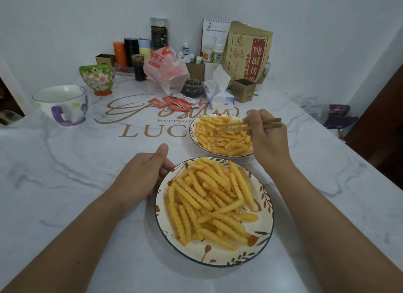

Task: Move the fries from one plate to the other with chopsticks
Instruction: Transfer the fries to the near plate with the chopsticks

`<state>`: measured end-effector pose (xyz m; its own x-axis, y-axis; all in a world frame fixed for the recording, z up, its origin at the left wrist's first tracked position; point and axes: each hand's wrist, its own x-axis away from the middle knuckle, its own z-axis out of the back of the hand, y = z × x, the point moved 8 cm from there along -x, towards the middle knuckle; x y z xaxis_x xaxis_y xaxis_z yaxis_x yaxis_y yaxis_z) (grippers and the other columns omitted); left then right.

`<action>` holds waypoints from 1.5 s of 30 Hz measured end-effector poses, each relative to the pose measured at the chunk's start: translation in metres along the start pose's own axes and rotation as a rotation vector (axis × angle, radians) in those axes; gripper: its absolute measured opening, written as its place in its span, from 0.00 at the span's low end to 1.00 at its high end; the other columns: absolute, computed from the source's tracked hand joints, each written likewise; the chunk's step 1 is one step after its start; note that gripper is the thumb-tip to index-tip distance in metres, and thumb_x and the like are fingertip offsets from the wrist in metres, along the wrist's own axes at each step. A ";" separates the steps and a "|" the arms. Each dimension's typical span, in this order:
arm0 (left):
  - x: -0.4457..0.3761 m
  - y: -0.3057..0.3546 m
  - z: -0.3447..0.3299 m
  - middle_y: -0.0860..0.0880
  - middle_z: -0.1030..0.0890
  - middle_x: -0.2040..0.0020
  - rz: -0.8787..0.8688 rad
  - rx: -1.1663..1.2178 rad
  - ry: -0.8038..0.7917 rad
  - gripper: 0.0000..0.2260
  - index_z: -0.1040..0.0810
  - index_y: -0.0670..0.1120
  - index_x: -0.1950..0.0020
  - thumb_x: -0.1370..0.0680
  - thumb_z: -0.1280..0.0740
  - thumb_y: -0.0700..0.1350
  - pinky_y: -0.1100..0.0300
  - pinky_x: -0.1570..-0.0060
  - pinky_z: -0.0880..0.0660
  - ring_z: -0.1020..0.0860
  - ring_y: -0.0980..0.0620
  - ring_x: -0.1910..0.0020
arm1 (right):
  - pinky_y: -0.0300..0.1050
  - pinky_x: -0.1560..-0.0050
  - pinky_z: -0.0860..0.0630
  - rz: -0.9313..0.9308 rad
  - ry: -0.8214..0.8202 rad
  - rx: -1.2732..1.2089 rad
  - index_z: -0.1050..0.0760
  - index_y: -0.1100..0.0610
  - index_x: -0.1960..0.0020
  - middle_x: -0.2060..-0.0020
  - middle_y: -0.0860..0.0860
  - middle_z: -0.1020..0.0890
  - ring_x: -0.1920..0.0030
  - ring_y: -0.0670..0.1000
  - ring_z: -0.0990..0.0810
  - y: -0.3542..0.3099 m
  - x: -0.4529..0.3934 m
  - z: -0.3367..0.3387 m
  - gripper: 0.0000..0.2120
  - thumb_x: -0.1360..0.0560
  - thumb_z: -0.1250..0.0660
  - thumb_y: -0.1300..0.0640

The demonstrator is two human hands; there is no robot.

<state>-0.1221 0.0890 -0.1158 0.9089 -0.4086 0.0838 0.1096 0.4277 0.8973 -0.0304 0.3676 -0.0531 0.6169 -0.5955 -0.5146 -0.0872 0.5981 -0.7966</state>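
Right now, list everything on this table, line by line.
near plate: 1, white, leaf pattern, front centre, heaped with fries
far plate: 1, same pattern, behind it, also holding fries
fries: many, yellow, crinkle-cut, on both plates
chopsticks: 1 pair, brown, tips over far plate
mug: 1, white, purple handle, left
bowl: 1, green floral, behind mug
sauce packets: several, red, centre
tissue pack: 1, white, right of packets
brown bag: 1, back right
left hand: at near plate's left rim
right hand: holding chopsticks

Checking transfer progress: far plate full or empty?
Full: the far plate holds a spread layer of fries, with the chopsticks over them.
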 end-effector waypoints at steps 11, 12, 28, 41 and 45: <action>0.000 0.003 -0.001 0.52 0.15 0.69 0.002 0.039 -0.014 0.28 0.13 0.48 0.58 0.13 0.46 0.60 0.57 0.69 0.28 0.23 0.58 0.76 | 0.41 0.70 0.29 -0.194 0.242 -0.403 0.21 0.59 0.60 0.74 0.47 0.22 0.71 0.47 0.25 0.003 0.001 0.042 0.23 0.13 0.43 0.50; 0.001 0.003 0.000 0.52 0.16 0.69 0.006 0.044 -0.013 0.28 0.14 0.47 0.58 0.13 0.46 0.60 0.58 0.69 0.28 0.23 0.59 0.77 | 0.41 0.71 0.30 -0.227 0.257 -0.472 0.21 0.58 0.61 0.74 0.48 0.23 0.72 0.47 0.26 0.001 0.002 0.047 0.24 0.13 0.43 0.49; 0.009 0.006 0.002 0.55 0.16 0.72 0.011 -0.003 0.004 0.27 0.15 0.47 0.56 0.13 0.47 0.60 0.57 0.66 0.28 0.24 0.61 0.78 | 0.40 0.76 0.39 -0.236 -0.534 -0.466 0.20 0.60 0.65 0.76 0.57 0.30 0.77 0.52 0.32 -0.065 0.070 0.076 0.24 0.32 0.26 0.37; 0.006 0.003 0.001 0.55 0.16 0.70 0.000 0.033 0.002 0.27 0.14 0.48 0.58 0.13 0.46 0.60 0.57 0.66 0.27 0.23 0.60 0.77 | 0.42 0.72 0.29 -0.344 0.319 -0.439 0.21 0.59 0.60 0.73 0.52 0.25 0.75 0.48 0.27 0.001 -0.003 0.072 0.19 0.16 0.38 0.50; 0.005 0.002 0.000 0.54 0.15 0.69 0.002 0.040 -0.002 0.28 0.14 0.49 0.59 0.13 0.46 0.60 0.56 0.67 0.27 0.22 0.59 0.75 | 0.45 0.71 0.27 -0.325 0.382 -0.351 0.22 0.58 0.60 0.73 0.51 0.23 0.76 0.49 0.26 0.016 -0.003 0.058 0.21 0.15 0.41 0.46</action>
<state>-0.1174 0.0878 -0.1131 0.9085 -0.4088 0.0865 0.0911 0.3958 0.9138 0.0115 0.4102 -0.0461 0.3371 -0.9067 -0.2536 -0.2342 0.1802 -0.9553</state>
